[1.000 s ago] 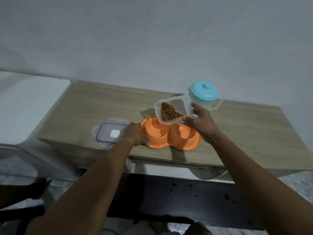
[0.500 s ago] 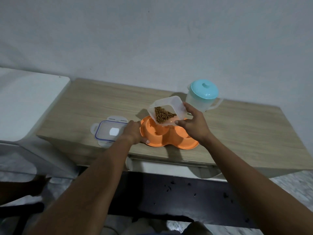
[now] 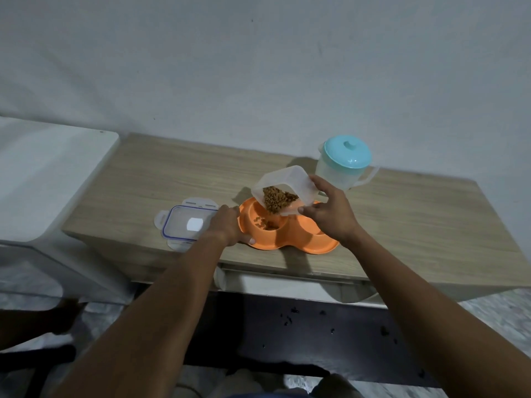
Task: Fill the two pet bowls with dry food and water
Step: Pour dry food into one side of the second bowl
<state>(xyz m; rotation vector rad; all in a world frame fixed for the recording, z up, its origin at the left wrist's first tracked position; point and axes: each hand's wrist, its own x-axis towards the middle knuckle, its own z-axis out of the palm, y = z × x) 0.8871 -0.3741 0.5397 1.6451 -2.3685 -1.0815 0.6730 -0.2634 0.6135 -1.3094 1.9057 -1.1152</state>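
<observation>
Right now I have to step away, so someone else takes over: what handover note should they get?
Left hand grips the double bowl's left rim. Right hand holds the tub tilted over the left bowl, kibble spilling in. Its lid lies on the table, left of the bowls. Jug stands behind, capped.
Done: some kibble in.
Left: finish pouring, then water into the right bowl.

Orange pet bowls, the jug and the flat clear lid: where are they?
orange pet bowls (image 3: pixel 287 241), head view, front rim between the two hollows.
jug (image 3: pixel 347 152), head view, middle of its turquoise lid.
flat clear lid (image 3: pixel 184 222), head view, its clear middle panel.
</observation>
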